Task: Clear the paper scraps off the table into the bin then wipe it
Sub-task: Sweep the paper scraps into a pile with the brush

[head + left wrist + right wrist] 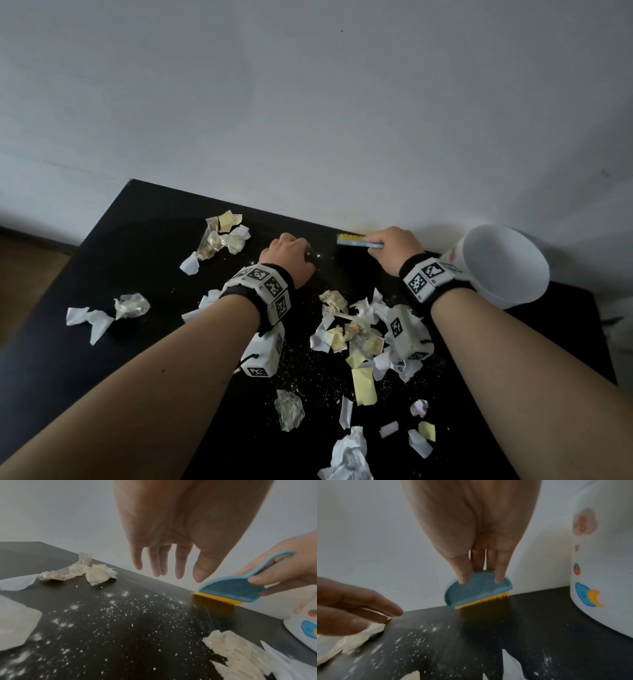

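Several crumpled paper and plastic scraps (356,329) lie across the black table (144,246), with fine white crumbs (123,615) between them. My right hand (394,250) pinches a small blue brush with yellow bristles (477,592) at the table's far edge, bristles down on the surface. My left hand (289,255) hovers just left of it with straight, relaxed fingers (180,566), holding nothing. The white bin (503,263) stands at the far right corner, tilted toward me, its printed side (599,574) right of the brush.
A pale wall (308,102) rises directly behind the table's far edge. More scraps sit at the far left (224,236), the near left (102,313) and the near front (349,455). The floor (24,274) shows left of the table.
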### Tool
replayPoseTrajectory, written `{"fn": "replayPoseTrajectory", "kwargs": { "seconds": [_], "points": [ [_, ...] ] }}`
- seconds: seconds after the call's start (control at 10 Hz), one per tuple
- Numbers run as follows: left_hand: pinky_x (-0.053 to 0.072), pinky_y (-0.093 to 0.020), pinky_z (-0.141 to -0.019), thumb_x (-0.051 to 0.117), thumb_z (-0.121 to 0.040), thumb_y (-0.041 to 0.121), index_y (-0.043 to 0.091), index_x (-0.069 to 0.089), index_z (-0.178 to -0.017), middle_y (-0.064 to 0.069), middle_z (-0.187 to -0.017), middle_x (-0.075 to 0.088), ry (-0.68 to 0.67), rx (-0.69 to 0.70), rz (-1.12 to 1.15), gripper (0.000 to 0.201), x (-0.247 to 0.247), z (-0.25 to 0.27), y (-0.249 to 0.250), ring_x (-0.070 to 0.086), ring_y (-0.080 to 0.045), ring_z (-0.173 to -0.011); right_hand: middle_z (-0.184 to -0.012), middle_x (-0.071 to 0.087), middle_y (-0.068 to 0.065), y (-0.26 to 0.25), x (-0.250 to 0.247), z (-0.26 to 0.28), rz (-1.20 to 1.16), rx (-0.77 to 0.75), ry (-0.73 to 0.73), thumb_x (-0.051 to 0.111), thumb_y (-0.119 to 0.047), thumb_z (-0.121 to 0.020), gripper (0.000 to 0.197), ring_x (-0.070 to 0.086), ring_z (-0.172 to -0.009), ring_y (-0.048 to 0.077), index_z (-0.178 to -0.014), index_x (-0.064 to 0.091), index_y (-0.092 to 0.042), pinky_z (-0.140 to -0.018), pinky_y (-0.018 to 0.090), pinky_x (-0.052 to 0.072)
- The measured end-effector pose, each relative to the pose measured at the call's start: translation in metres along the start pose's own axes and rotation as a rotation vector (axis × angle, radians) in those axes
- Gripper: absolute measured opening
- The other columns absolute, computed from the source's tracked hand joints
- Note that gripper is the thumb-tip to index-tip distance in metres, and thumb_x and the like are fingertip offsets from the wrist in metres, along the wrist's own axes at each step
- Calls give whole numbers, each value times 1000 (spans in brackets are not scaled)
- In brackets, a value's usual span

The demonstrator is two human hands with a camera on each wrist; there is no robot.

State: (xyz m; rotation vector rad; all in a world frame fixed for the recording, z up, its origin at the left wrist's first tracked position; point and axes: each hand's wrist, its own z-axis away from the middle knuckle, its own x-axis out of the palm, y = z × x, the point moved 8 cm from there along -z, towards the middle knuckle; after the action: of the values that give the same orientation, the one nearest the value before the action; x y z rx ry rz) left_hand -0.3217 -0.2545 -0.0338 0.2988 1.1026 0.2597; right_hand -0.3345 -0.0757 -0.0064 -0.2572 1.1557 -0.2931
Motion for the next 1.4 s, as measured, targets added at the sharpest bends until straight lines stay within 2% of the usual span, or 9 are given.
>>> {"fn": "replayPoseTrajectory", "kwargs": {
  "seconds": [0.2,0.3,0.4,0.5,0.6,0.7,0.9,1.2,1.4],
  "points": [
    [35,-39,-108,53,-90,28,22,48,-133,-6,-143,37,-35,-13,4,43,8,0,6,37,-25,-133,-111,71,3,2,-7,18,0,-26,-185,64,-15,-88,27,63,-103,20,-113,72,-20,-77,22,43],
    [35,-39,-107,53,-90,26,21,48,-132,-6,-142,38,-32,4,9,43,7,1,14,37,-25,-132,-100,71,6,13,-27,18,-44,-26,-4,59,-15,-91,24,62,-92,24,-111,72,-19,-74,27,45],
    [36,-38,-107,52,-90,25,20,48,-132,-6,-142,38,-24,4,4,43,5,3,19,38,-25,-131,-78,61,2,34,-27,23,-11,38,55,52,-20,-95,19,55,-80,24,-86,67,-28,-63,26,38],
    [36,-38,-107,52,-90,25,20,47,-133,-7,-142,38,-33,3,-8,44,7,4,22,38,-26,-132,-90,69,5,50,-9,40,2,100,-41,54,-22,-95,21,58,-80,22,-106,72,-26,-68,26,40],
    [36,-39,-107,52,-90,26,20,47,-134,-7,-143,37,-47,20,-20,44,12,7,33,38,-26,-131,-112,71,5,50,6,57,37,70,-196,57,-23,-93,29,65,-97,21,-120,68,-22,-79,27,49],
    [37,-40,-106,52,-90,27,20,47,-134,-8,-142,38,-39,48,-38,45,15,10,47,39,-26,-131,-113,71,4,44,3,69,24,28,-275,55,-23,-92,29,66,-102,21,-117,70,-23,-91,32,53],
    [38,-40,-106,52,-91,27,20,46,-135,-8,-142,38,-30,61,-54,45,16,20,62,40,-26,-130,-113,70,10,58,-26,70,-83,54,-7,51,-20,-95,31,63,-101,27,-121,67,-24,-81,30,47],
    [35,-40,-107,52,-92,26,18,45,-136,-8,-143,37,-23,43,-63,46,19,34,66,39,-26,-131,-121,68,7,43,8,94,7,-10,-291,50,-18,-95,31,64,-107,22,-120,68,-16,-91,28,50],
    [35,-40,-108,52,-92,25,18,43,-138,-9,-144,36,-20,39,-58,47,24,45,73,37,-27,-132,-94,65,13,70,-13,93,115,79,-46,43,-21,-97,24,58,-80,27,-93,65,-10,-65,30,42]
  ]
}}
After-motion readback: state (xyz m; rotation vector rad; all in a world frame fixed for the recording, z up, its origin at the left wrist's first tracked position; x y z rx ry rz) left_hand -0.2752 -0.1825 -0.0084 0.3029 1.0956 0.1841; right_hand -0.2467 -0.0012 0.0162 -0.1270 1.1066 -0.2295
